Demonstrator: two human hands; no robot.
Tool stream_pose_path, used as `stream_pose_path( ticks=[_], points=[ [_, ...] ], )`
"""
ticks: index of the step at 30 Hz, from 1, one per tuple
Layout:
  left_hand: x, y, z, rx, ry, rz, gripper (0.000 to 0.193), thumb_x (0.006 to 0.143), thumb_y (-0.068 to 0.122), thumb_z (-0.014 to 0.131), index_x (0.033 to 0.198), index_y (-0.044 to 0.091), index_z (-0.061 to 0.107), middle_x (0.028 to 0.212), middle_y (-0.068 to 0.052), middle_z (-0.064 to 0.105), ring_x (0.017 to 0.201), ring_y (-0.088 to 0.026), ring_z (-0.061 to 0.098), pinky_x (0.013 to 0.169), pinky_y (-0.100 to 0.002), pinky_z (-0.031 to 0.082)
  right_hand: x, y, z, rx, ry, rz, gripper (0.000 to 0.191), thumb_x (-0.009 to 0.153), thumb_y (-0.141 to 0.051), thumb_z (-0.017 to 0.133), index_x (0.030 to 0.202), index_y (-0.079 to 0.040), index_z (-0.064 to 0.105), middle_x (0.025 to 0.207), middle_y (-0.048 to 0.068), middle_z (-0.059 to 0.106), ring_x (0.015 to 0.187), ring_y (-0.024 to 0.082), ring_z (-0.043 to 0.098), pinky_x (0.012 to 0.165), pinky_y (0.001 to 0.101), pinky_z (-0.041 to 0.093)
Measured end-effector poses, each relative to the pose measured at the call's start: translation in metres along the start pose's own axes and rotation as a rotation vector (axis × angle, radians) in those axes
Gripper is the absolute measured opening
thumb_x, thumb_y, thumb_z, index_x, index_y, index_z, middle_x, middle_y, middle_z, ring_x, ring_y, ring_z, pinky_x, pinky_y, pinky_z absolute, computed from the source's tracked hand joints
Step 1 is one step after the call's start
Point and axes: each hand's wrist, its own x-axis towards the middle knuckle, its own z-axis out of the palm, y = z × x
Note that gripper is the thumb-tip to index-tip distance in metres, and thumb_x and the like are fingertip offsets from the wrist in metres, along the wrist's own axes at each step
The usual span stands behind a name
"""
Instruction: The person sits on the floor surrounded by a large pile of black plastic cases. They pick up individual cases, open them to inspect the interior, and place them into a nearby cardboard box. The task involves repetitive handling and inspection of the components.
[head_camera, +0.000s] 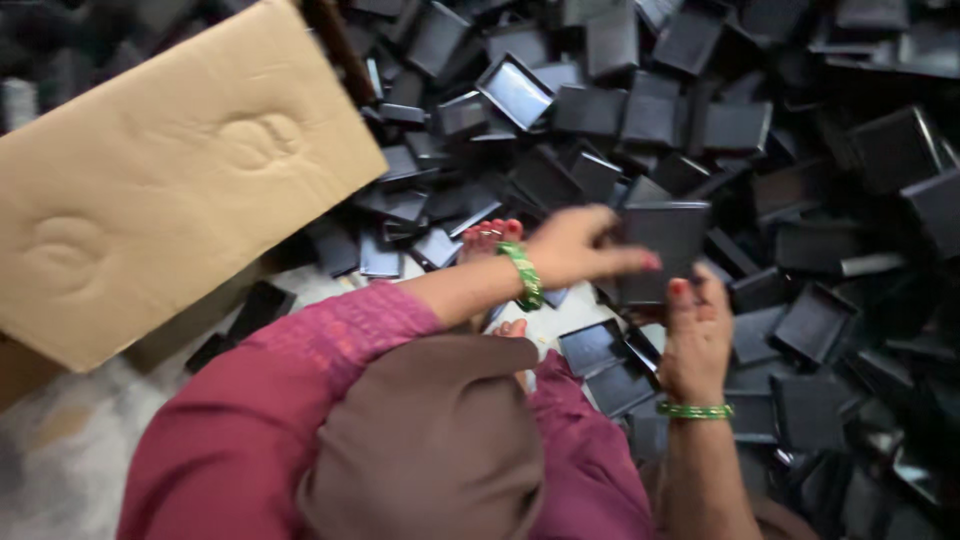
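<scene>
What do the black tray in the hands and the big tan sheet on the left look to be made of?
The black square tray, held between left hand and right hand, looks like thin moulded plastic: shallow raised rim, dull sheen, and similar trays nearby catch the light. It could be coated card. The tan sheet looks like cardboard: matte brown face with pressed dents.

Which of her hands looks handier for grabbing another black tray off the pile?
Probably the right hand: it touches only the lower edge of the held black tray, beside loose trays. The left hand grips it.
</scene>
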Motion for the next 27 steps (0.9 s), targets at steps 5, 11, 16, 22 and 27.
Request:
stream_pose_path(
  ticks=[5,11,16,22,27],
  points=[
    [0.013,-0.023,0.014,0.000,-0.324,0.025,0.052,0.078,0.049,0.080,0.088,0.000,0.071,0.075,-0.007,0.078,0.067,-0.013,0.078,0.060,-0.029,0.062,0.005,-0.002,-0.007,0.059,-0.029,-0.033,0.042,0.109,-0.029,0.061,0.137,-0.001,0.049,0.111,0.012,0.068,0.084,0.021,0.070,0.072,0.0325,0.061],
    [0.024,-0.032,-0.013,0.073,-0.093,0.201,0.050,0.082,0.047,0.079,0.097,0.001,0.071,0.083,-0.009,0.080,0.073,-0.013,0.077,0.064,-0.029,0.061,0.004,0.004,-0.019,-0.107,-0.211,0.043,0.046,0.107,-0.031,0.054,0.142,-0.003,0.047,0.119,0.015,0.067,0.093,0.024,0.072,0.084,0.0352,0.058],
    [-0.010,-0.056,-0.112,-0.089,0.210,-0.011,0.035,0.089,0.036,0.075,0.100,0.002,0.075,0.091,-0.009,0.081,0.080,-0.015,0.078,0.070,-0.028,0.063,-0.006,0.019,-0.070,-0.666,-0.370,0.112,0.046,0.102,-0.029,0.052,0.142,-0.005,0.056,0.122,0.013,0.072,0.108,0.018,0.071,0.094,0.0323,0.055],
    [-0.099,-0.064,-0.301,-0.008,0.753,-0.250,0.048,0.102,0.046,0.054,0.086,0.007,0.077,0.076,-0.001,0.074,0.064,-0.012,0.067,0.057,-0.030,0.052,-0.026,0.053,-0.167,-1.195,-0.137,0.260,0.044,0.096,-0.031,0.069,0.135,-0.011,0.067,0.103,0.010,0.079,0.088,0.024,0.074,0.081,0.0368,0.058],
    [-0.157,-0.012,-0.405,-0.888,1.189,0.232,0.024,0.107,0.025,0.070,0.099,0.002,0.070,0.088,-0.013,0.069,0.079,-0.024,0.066,0.075,-0.039,0.060,-0.044,0.074,-0.206,-1.199,0.062,0.057,0.048,0.094,-0.042,0.074,0.126,-0.007,0.071,0.106,0.013,0.074,0.095,0.027,0.072,0.084,0.0391,0.056]
  ],
)
